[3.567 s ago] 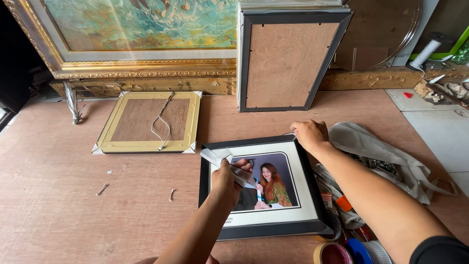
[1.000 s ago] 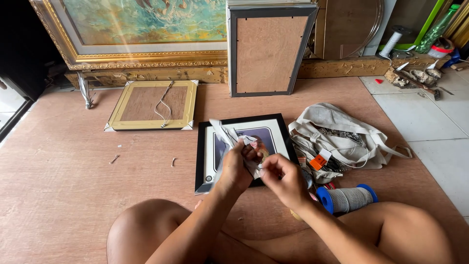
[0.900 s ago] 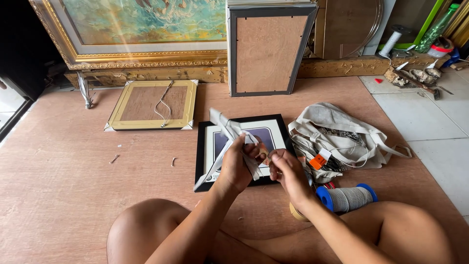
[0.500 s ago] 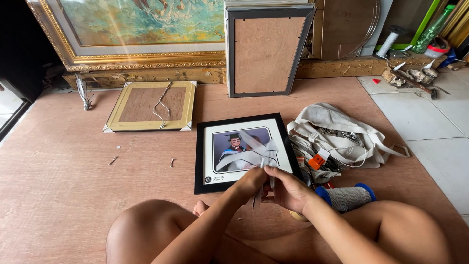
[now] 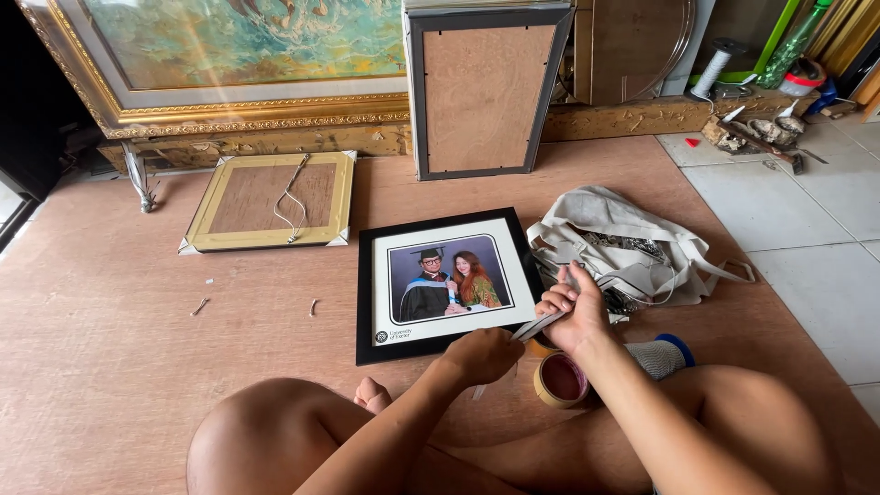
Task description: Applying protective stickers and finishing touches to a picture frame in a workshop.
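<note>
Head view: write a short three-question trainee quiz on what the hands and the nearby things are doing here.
1. True or false: the black photo frame lies face up on the floor.
2. What do the left hand and right hand hold between them? A) a strip of tape B) a hammer C) a cord
3. Which thing lies just below the right hand?

Key: 1 true. 2 A, the strip of tape. 3 The brown tape roll.

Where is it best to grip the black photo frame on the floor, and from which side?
Grip the black photo frame by its left rail, coming from the left: it lies flat, glass up, and that edge looks free, while the bag crowds the right.
</note>
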